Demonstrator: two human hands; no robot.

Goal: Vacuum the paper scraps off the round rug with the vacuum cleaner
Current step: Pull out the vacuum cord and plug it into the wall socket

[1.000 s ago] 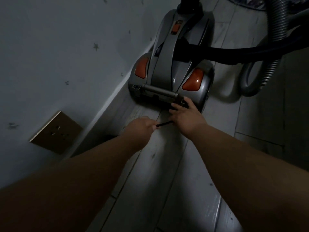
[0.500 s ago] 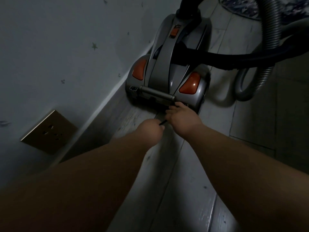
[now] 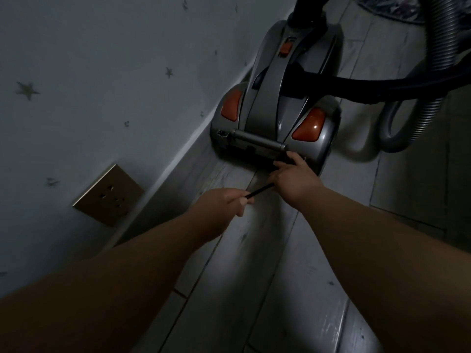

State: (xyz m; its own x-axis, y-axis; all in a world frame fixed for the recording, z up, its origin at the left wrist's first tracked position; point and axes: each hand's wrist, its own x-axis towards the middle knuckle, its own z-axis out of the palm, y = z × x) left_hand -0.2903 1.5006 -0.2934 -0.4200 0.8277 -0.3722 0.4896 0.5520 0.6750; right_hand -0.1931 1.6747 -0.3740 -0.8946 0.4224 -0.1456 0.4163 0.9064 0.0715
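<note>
The power cord (image 3: 258, 191) is clamped in curled fingers of the left hand (image 3: 224, 202); fingers of the right hand (image 3: 293, 182) are laid straight against the rear of the vacuum cleaner (image 3: 275, 108).

Person shows as two arms only. Left forearm (image 3: 127, 263) comes in from 8 o'clock, right forearm (image 3: 382, 250) from 4 o'clock, both bare right to the frame edge. Left hand (image 3: 221, 202) and right hand (image 3: 293, 180) bare too. Short pale thumbnail visible on left hand. Dim light, finer detail unreadable.
</note>
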